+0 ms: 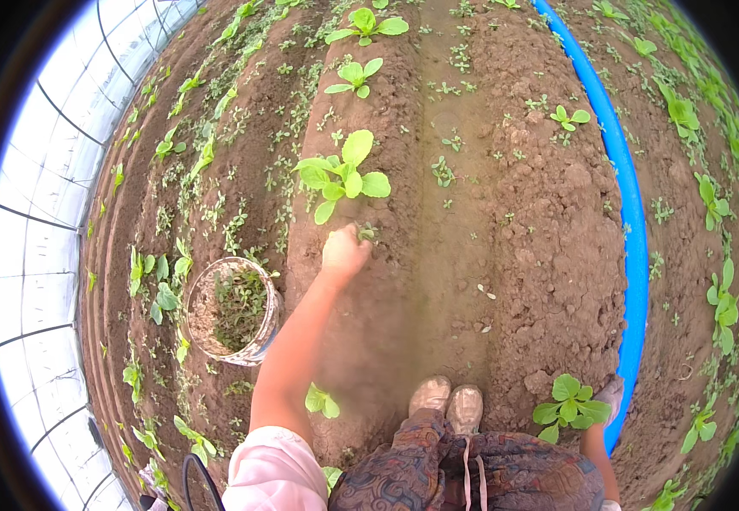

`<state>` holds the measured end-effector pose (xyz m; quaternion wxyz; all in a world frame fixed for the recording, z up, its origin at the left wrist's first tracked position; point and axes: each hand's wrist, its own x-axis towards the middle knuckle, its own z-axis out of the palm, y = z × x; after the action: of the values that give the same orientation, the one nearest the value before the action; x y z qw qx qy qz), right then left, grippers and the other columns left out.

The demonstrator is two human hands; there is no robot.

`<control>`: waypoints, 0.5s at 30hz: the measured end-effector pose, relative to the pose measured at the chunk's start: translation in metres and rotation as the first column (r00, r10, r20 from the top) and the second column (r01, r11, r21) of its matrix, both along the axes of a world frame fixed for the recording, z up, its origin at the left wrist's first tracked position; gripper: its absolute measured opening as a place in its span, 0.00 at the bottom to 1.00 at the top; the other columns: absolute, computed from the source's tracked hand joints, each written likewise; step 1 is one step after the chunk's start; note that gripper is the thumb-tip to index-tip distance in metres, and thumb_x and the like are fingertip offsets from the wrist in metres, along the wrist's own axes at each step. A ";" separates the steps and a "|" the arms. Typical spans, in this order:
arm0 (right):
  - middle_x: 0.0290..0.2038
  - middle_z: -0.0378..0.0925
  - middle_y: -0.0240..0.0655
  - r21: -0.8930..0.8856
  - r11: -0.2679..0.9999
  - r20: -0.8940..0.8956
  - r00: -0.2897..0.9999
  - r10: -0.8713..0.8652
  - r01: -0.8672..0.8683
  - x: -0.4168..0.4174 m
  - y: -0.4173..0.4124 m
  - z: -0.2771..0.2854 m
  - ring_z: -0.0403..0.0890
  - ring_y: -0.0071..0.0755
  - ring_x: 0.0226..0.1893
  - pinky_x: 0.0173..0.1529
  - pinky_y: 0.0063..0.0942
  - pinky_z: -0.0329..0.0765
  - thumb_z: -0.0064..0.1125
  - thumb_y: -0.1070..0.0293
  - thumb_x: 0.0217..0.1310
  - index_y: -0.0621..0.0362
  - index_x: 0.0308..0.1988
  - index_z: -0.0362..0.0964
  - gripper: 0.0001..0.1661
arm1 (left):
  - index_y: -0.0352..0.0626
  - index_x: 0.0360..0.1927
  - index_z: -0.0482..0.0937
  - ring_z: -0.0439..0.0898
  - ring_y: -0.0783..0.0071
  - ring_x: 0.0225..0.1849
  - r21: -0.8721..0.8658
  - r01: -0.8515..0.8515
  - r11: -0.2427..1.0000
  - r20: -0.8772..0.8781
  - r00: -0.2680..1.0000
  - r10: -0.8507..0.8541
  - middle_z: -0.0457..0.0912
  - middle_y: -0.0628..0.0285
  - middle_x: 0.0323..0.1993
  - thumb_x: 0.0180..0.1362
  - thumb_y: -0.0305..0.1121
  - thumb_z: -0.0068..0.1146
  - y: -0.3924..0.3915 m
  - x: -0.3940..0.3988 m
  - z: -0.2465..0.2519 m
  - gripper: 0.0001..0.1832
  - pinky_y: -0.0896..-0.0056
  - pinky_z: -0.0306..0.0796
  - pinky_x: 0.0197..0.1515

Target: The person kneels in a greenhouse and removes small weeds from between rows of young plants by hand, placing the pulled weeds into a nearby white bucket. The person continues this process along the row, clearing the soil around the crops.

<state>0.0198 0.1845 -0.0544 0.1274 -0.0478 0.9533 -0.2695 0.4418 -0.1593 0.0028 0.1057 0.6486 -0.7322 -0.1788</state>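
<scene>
My bare left hand (346,250) is closed at the soil of the raised bed, its fingers on a small green weed (367,232). Just beyond the knuckles grows a light-green leafy seedling (344,175). Left of my forearm stands a dirty white bucket (270,338), partly filled with pulled weeds (240,306). My right hand (612,397), in what looks like a pale, soiled glove, is low at the right, beside a blue hose (634,274) and a broad-leaved seedling (570,407). Its fingers are too unclear to show whether they grip anything.
My shoes (449,402) stand in the damp furrow (449,255) between two beds. More seedlings (355,78) line the bed ahead, with small weeds (443,171) scattered about. A translucent greenhouse wall (37,255) with dark ribs curves along the left. A black loop (200,476) is near my left sleeve.
</scene>
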 end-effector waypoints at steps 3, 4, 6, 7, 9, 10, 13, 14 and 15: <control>0.39 0.74 0.40 0.035 0.999 -0.037 0.999 -0.008 0.010 -0.006 0.006 -0.006 0.73 0.41 0.40 0.42 0.31 0.68 0.32 0.50 0.60 0.58 0.43 0.68 0.26 | 0.35 0.28 0.72 0.71 0.80 0.24 0.019 -0.169 0.985 -0.383 0.909 0.163 0.73 0.65 0.20 0.44 0.24 0.49 0.010 0.023 0.046 0.06 0.76 0.67 0.30; 0.38 0.74 0.40 0.052 0.998 -0.042 0.999 -0.016 0.018 -0.004 0.003 -0.007 0.73 0.41 0.40 0.42 0.31 0.68 0.32 0.50 0.60 0.58 0.43 0.68 0.26 | 0.36 0.29 0.72 0.70 0.81 0.24 -0.164 -0.119 0.979 -0.365 0.929 0.052 0.73 0.67 0.21 0.45 0.24 0.49 0.008 0.059 0.043 0.06 0.78 0.66 0.30; 0.38 0.74 0.40 0.067 0.997 0.002 1.000 0.022 -0.023 -0.011 0.009 -0.003 0.73 0.40 0.39 0.41 0.31 0.68 0.33 0.50 0.59 0.58 0.42 0.68 0.26 | 0.36 0.34 0.71 0.71 0.82 0.28 -0.282 -0.104 0.954 -0.328 0.945 0.006 0.75 0.65 0.27 0.49 0.27 0.51 0.020 0.087 0.074 0.08 0.78 0.67 0.32; 0.38 0.74 0.40 0.049 0.997 0.073 0.996 0.055 -0.058 -0.011 0.015 0.000 0.73 0.39 0.39 0.41 0.31 0.69 0.33 0.50 0.59 0.58 0.42 0.68 0.25 | 0.39 0.36 0.71 0.76 0.63 0.31 -0.297 -0.197 0.934 -0.441 0.896 0.049 0.76 0.54 0.26 0.43 0.25 0.51 0.028 0.120 0.073 0.13 0.70 0.68 0.37; 0.39 0.73 0.40 -0.042 0.998 0.248 0.968 0.049 -0.040 -0.009 0.030 0.008 0.73 0.39 0.39 0.41 0.31 0.69 0.33 0.50 0.59 0.58 0.43 0.68 0.25 | 0.39 0.44 0.68 0.75 0.54 0.36 -0.199 -0.145 0.969 0.302 0.932 0.201 0.76 0.49 0.30 0.43 0.27 0.50 0.039 0.169 0.071 0.20 0.62 0.68 0.41; 0.39 0.73 0.39 -0.080 0.997 0.321 0.946 0.034 -0.009 -0.007 0.035 0.010 0.73 0.39 0.39 0.41 0.31 0.69 0.34 0.51 0.59 0.58 0.43 0.68 0.25 | 0.39 0.48 0.65 0.73 0.48 0.38 -0.105 -0.103 0.989 0.467 0.873 0.141 0.75 0.45 0.32 0.42 0.29 0.49 0.054 0.181 0.076 0.24 0.56 0.66 0.44; 0.39 0.73 0.39 -0.106 0.994 0.442 0.897 0.010 0.041 -0.003 0.041 0.017 0.73 0.39 0.39 0.41 0.31 0.69 0.34 0.51 0.59 0.58 0.43 0.68 0.25 | 0.40 0.47 0.66 0.73 0.49 0.36 -0.157 -0.258 0.953 0.229 0.929 0.290 0.75 0.44 0.31 0.41 0.27 0.49 0.084 0.236 0.084 0.24 0.58 0.67 0.41; 0.39 0.73 0.39 -0.113 0.992 0.464 0.886 0.008 0.051 0.000 0.040 0.017 0.73 0.38 0.39 0.41 0.31 0.69 0.35 0.51 0.59 0.58 0.43 0.68 0.24 | 0.40 0.41 0.71 0.74 0.49 0.33 -0.250 -0.274 0.929 0.127 0.942 0.312 0.75 0.45 0.29 0.42 0.26 0.49 0.092 0.250 0.082 0.18 0.59 0.68 0.37; 0.40 0.73 0.39 -0.120 0.991 0.483 0.876 0.006 0.059 0.000 0.039 0.017 0.73 0.38 0.39 0.41 0.31 0.69 0.35 0.51 0.59 0.58 0.43 0.68 0.24 | 0.40 0.39 0.72 0.74 0.50 0.32 -0.246 -0.271 0.931 0.105 0.947 0.303 0.75 0.46 0.28 0.43 0.25 0.48 0.106 0.252 0.085 0.15 0.60 0.68 0.36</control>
<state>0.0193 0.2237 -0.0372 0.3536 0.0254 0.8724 -0.3365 0.6935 -0.0536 0.0881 0.1523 0.7434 -0.6506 -0.0297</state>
